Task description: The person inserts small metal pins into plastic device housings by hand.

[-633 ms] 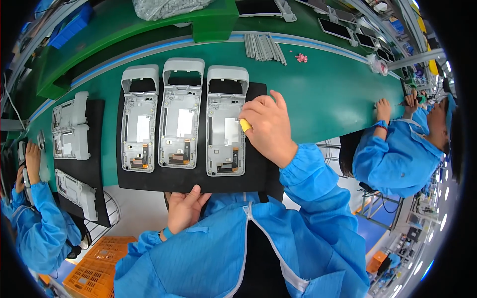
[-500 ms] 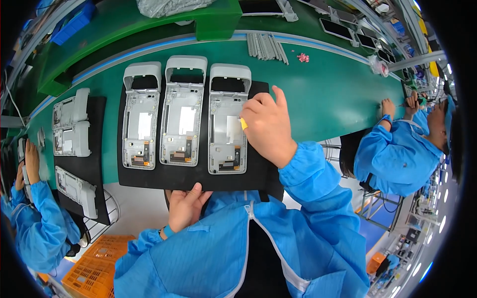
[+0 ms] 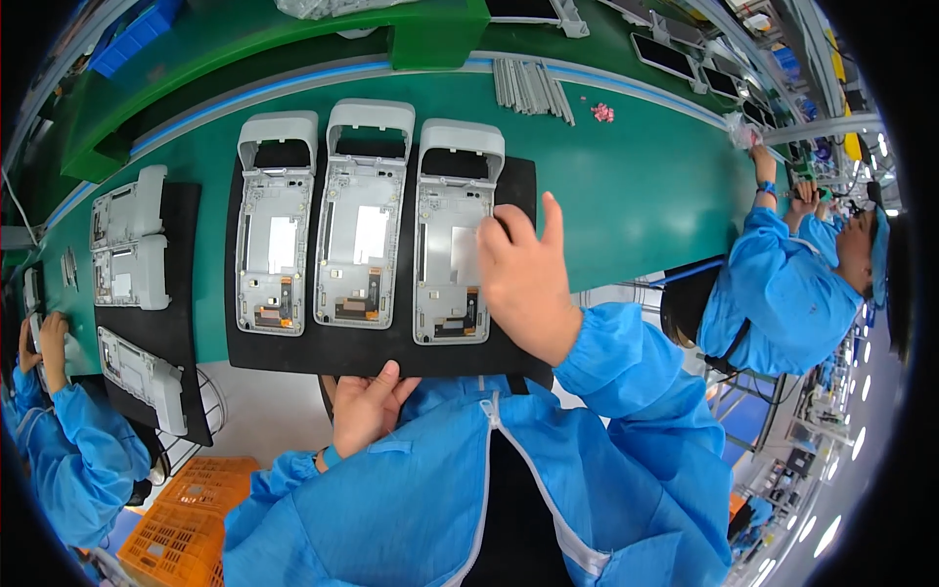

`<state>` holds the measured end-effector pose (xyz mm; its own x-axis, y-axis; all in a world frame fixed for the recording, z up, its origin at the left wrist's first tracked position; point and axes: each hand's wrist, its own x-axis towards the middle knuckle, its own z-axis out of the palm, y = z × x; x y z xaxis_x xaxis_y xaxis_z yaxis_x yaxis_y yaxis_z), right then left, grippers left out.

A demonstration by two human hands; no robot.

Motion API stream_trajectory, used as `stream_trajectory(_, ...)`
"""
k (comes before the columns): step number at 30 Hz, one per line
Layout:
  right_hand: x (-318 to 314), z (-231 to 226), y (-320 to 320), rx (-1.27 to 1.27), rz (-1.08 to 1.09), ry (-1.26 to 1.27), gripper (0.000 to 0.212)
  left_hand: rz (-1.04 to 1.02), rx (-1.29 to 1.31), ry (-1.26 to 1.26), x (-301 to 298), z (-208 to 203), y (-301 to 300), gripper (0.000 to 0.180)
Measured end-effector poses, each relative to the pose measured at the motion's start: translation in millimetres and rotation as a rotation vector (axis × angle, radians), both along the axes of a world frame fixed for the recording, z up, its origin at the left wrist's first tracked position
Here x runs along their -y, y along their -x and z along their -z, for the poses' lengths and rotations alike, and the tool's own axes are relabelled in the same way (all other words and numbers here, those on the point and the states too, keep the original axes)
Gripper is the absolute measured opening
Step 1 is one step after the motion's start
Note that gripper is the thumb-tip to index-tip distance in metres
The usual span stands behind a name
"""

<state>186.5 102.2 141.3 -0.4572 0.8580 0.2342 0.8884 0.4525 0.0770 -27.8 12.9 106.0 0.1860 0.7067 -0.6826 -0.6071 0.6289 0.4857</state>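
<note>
Three grey plastic device housings, the left one, the middle one and the right one, lie side by side on a black foam mat. Each has an open frame at its far end, a pale rectangular patch inside and a brown flex cable near its lower end. My left hand grips the mat's near edge, thumb on top. Over the right edge of the right housing hangs my right hand, its fingers bent together and one finger raised. Whatever its fingertips hold is hidden from view.
Thin grey strips and small pink bits lie on the green table. More housings rest on another mat at left. Co-workers in blue sit left and right. An orange crate stands below left; a green shelf runs behind.
My right hand has shifted slightly down and right, and the yellow piece at its fingertips no longer shows. My left hand keeps its hold. The right co-worker's hand has reached farther away.
</note>
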Motion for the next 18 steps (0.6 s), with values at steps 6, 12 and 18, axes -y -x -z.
stream_trajectory(6,8.9,-0.2,-5.2,-0.017,0.033,0.113,0.028,0.049,-0.016,-0.004,-0.7,2.1,1.3,0.031)
stream_trajectory(12,1.0,14.9,-117.0,-0.508,0.257,-0.177,0.044,0.061,-0.034,-0.029,1.9,2.5,1.8,0.032)
stream_trajectory(18,-52.5,56.9,-216.4,-0.857,0.698,0.069,0.022,0.118,-0.034,0.029,-2.8,-4.5,-3.1,0.037)
